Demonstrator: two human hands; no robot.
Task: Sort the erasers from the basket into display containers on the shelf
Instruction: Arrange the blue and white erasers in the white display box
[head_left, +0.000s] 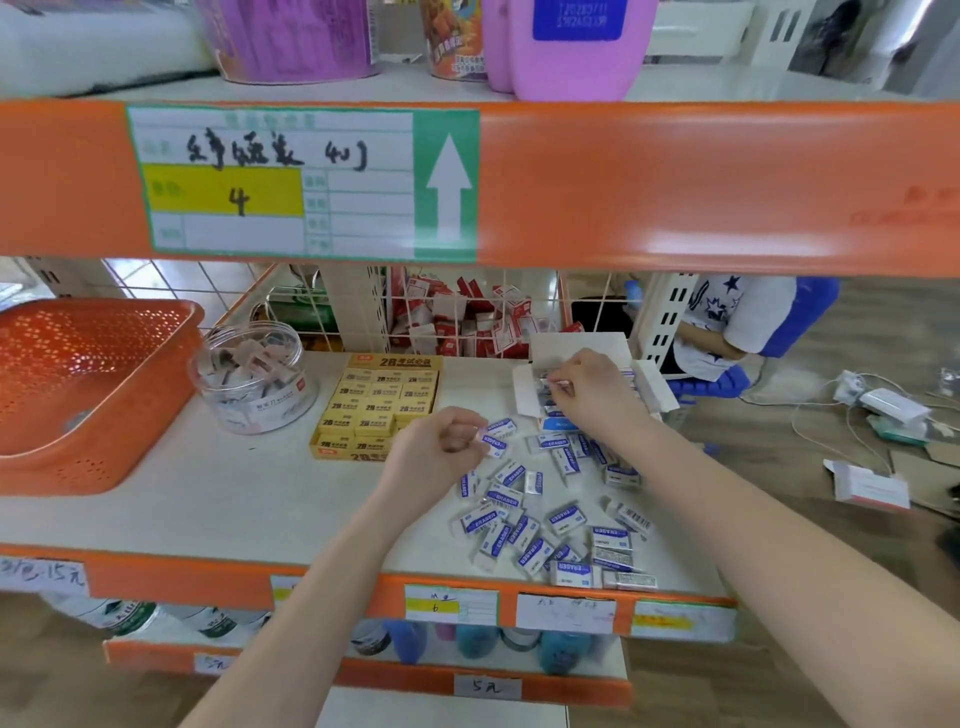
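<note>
**Q:** Where are the erasers?
**A:** The erasers (545, 519), blue and white, lie in a loose pile on the shelf (208, 493) near its front edge, well apart from the orange basket (78, 395) at the left. A few sit in the white box (582, 343) just behind the pile.

**Q:** What are the hands doing?
**A:** The left hand (441, 447) is curled, its fingers pinching one or two erasers at the pile's far edge. The right hand (587, 389) is over the white box, its fingertips pinching one eraser at the opening.

**Q:** Which step is this?
**A:** It appears to be the filling of the white box, piece by piece. Most of the pile is unsorted. The yellow box (379, 410) and clear jar (254, 374) look stocked.

**Q:** What does the next move call for?
**A:**
1. Seat the pinched eraser in line with those in the box.
2. Release it.
3. Pass the next eraser from left hand to right.

Avoid knocking the open flaps.
</note>
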